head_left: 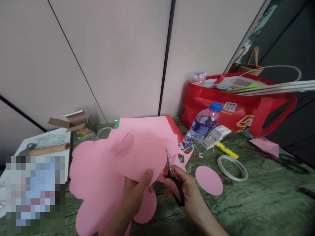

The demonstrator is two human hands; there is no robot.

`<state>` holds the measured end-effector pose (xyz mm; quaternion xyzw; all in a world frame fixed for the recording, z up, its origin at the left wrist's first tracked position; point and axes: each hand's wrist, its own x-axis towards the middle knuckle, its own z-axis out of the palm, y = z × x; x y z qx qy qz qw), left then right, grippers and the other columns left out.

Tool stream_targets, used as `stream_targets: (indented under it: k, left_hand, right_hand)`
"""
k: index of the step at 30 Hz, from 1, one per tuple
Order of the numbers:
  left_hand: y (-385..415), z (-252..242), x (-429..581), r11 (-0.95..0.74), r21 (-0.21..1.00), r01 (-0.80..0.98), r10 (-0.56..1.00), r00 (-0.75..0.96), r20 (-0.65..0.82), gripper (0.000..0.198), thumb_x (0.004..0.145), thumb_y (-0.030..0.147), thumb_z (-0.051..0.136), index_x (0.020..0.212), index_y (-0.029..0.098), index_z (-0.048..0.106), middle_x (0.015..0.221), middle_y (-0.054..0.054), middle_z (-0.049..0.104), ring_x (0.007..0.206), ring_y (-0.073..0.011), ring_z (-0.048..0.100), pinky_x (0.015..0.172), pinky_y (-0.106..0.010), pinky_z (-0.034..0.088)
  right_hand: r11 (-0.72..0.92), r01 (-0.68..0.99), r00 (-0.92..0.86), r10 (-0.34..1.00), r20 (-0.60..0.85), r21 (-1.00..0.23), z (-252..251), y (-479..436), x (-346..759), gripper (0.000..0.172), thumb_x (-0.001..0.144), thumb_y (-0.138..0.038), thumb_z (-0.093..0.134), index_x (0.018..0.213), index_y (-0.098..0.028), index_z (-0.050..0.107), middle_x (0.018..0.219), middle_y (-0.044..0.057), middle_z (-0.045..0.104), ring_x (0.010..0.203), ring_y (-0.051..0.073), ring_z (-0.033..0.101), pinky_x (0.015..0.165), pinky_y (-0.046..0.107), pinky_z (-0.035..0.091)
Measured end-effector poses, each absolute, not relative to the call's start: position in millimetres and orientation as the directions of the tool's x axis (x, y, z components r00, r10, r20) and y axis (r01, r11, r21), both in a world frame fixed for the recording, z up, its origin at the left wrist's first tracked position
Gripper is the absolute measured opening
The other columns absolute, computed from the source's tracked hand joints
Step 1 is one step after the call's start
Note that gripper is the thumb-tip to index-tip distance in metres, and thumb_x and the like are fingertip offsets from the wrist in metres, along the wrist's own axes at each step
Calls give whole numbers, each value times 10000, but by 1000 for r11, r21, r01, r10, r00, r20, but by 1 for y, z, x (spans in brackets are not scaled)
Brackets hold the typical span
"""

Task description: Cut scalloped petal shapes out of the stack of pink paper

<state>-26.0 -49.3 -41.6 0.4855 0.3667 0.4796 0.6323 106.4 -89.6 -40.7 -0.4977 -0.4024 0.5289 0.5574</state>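
My left hand (137, 188) grips a pink paper sheet (147, 154) by its near edge, thumb on top. My right hand (180, 183) is closed round the black handles of a pair of scissors (168, 159). The blades point away from me at the sheet's right side. Curled pink offcuts hang beyond them, to the right. Under and left of the sheet lies a large scalloped pink paper shape (91, 170). One pink paper oval (209, 180) rests on the table right of my right hand; another rounded pink piece (147, 208) shows beneath my left hand.
At the right stand a water bottle (203, 124) and a red bag (221, 98). Nearby lie a tape roll (232, 168), a yellow tube (226, 150) and dark-handled scissors (291, 163). At the left are an opened box (83, 129) and a wooden-handled hammer (49, 149).
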Motion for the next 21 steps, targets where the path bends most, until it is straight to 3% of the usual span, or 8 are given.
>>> stream_targets:
  k: [13, 17, 19, 21]
  left_hand:
    - [-46, -32, -23, 43, 948, -315, 976, 217, 28, 287, 769, 295, 588, 523, 185, 489, 389, 54, 423, 395, -99, 396, 453, -265, 322]
    - [-48, -27, -22, 2, 951, -311, 986, 159, 49, 320, 818, 372, 486, 548, 199, 491, 431, 37, 451, 440, -123, 427, 494, -282, 368]
    - [-51, -24, -23, -15, 971, -237, 977, 202, 64, 351, 810, 406, 459, 526, 203, 496, 471, 10, 496, 499, -147, 473, 530, -293, 401]
    - [-54, -19, -24, -9, 988, -156, 948, 314, 58, 299, 742, 392, 545, 522, 189, 539, 491, -10, 543, 514, -162, 506, 532, -296, 420]
  right_hand:
    - [-54, -188, 114, 991, -77, -981, -43, -88, 104, 334, 652, -468, 702, 675, -197, 509, 459, -88, 446, 341, 75, 405, 362, 201, 358]
    - [-54, -215, 108, 991, -78, -975, -46, -89, 99, 337, 674, -480, 684, 664, -196, 503, 415, -89, 457, 342, 89, 430, 387, 211, 389]
    - [-42, -206, 105, 992, -65, -978, -47, -89, 97, 327, 681, -464, 685, 651, -192, 507, 407, -77, 479, 355, 97, 448, 384, 209, 382]
    - [-25, -202, 102, 994, -46, -979, -47, -89, 96, 323, 687, -452, 682, 630, -188, 506, 412, -64, 498, 365, 101, 462, 369, 203, 362]
